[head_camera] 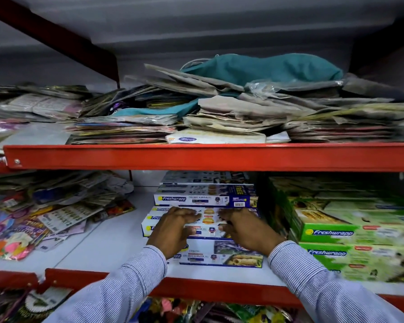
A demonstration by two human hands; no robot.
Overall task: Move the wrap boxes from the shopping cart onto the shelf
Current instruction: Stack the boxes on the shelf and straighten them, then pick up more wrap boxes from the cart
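Note:
Several blue and white Freshwrapp wrap boxes [204, 199] lie stacked in the middle of the white shelf [107, 248], between red shelf rails. My left hand [173, 229] and my right hand [245, 229] both rest with spread fingers on the top and front of one white wrap box [207, 223] in the lower part of the stack. Whether the fingers grip the box or only press on it cannot be told. Another blue and white box [224, 255] lies flat below it at the shelf front. The shopping cart is out of view.
Green Freshwrapp boxes [350, 231] are stacked tight against the right of the blue stack. Loose colourful packets [33, 220] crowd the shelf's left. The upper shelf, behind a red rail [210, 157], holds piles of flat paper bags [231, 108]. Bare white shelf lies between the packets and the boxes.

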